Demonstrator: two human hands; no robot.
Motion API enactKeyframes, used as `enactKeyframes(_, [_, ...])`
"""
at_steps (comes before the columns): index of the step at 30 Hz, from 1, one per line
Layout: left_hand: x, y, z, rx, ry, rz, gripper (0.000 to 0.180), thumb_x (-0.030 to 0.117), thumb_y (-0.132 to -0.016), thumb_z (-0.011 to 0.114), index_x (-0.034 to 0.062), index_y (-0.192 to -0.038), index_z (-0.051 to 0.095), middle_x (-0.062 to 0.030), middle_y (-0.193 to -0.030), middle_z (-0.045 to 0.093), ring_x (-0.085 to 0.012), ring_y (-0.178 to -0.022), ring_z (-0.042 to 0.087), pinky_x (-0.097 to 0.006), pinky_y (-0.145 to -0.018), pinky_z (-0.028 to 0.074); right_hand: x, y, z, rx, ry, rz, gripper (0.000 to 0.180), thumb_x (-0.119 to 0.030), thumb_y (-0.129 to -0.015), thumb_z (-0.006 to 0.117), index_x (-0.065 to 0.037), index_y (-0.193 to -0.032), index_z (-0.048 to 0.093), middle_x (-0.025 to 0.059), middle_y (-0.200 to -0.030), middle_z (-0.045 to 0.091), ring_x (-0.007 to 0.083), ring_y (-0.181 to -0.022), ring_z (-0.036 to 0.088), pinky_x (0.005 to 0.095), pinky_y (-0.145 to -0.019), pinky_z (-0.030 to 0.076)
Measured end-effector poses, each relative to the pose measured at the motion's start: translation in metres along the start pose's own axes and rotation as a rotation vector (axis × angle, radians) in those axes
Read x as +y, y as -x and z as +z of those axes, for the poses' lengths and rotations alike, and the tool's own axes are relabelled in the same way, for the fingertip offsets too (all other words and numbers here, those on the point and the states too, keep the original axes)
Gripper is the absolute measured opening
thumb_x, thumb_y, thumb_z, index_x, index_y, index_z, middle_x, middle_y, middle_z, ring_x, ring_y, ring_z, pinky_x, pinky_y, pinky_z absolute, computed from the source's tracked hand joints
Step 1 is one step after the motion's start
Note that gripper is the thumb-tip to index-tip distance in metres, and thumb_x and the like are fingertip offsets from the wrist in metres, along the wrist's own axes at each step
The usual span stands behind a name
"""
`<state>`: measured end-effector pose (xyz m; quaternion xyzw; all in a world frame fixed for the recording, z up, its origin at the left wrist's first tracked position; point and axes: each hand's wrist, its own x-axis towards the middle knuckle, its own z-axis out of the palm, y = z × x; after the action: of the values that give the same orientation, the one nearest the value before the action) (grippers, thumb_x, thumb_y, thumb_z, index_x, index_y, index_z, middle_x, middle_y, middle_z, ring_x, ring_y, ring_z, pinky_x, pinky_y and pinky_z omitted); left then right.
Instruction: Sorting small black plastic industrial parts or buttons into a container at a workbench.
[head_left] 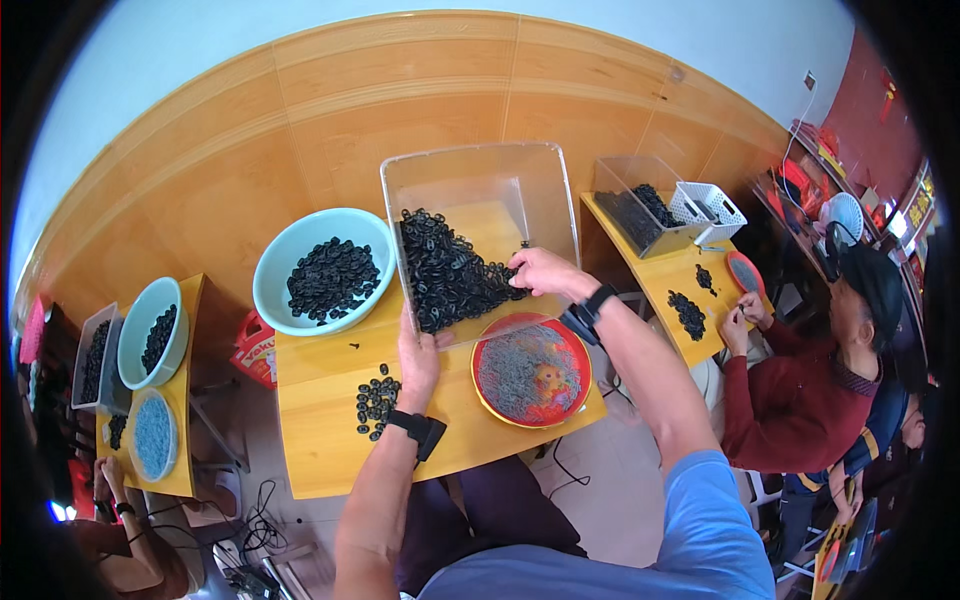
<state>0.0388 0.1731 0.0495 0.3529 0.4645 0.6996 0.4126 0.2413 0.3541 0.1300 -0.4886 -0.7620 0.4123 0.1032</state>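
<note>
A clear plastic box point(478, 170) is tilted above my table, with a heap of black oval pieces point(450, 265) gathered toward its left and near side. My left hand point(418, 360) grips the box at its near left corner. Inside the box, at the right end of the heap, is my right hand point(545, 272); its fingers are pinched together among the pieces, and what they hold is hidden. Beneath the near right part of the box sits a red round tray point(583, 385) of small grey pieces. Loose black ovals point(376, 400) lie beside my left wrist.
A light blue basin point(270, 285) of black ovals stands at the table's left. Another table point(190, 400) with basins is farther left. At right, a person point(810, 390) handles small pieces at a table point(655, 290) bearing a clear box and white basket point(725, 205). Cables point(262, 520) lie on the floor.
</note>
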Motion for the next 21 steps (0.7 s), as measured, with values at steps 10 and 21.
enactKeyframes(10, [-0.001, 0.0, 0.0, 0.004, -0.022, 0.028, 0.078, -0.02, -0.081, 0.027, 0.0066, -0.155, 0.026, -0.0144, -0.144, 0.045, -0.0264, -0.122, 0.057, -0.036, -0.09, 0.059, -0.037, -0.064, 0.072, 0.035, 0.082, 0.355, 0.037, -0.019, -0.077, 0.077, 0.002, -0.106, 0.071, 0.0158, -0.103, 0.072, 0.0292, -0.088, 0.07, 0.0408, -0.067, 0.059])
enactKeyframes(21, [-0.004, -0.021, 0.0, 0.055, -0.348, 0.118, 0.076, -0.015, -0.078, 0.039, 0.0018, -0.152, 0.03, -0.0263, -0.137, 0.05, -0.0357, -0.124, 0.055, -0.04, -0.098, 0.051, -0.062, -0.112, 0.125, -0.085, -0.416, 0.301, 0.029, -0.017, -0.08, 0.069, 0.003, -0.102, 0.068, 0.0146, -0.095, 0.069, 0.0294, -0.086, 0.068, 0.0464, -0.074, 0.054])
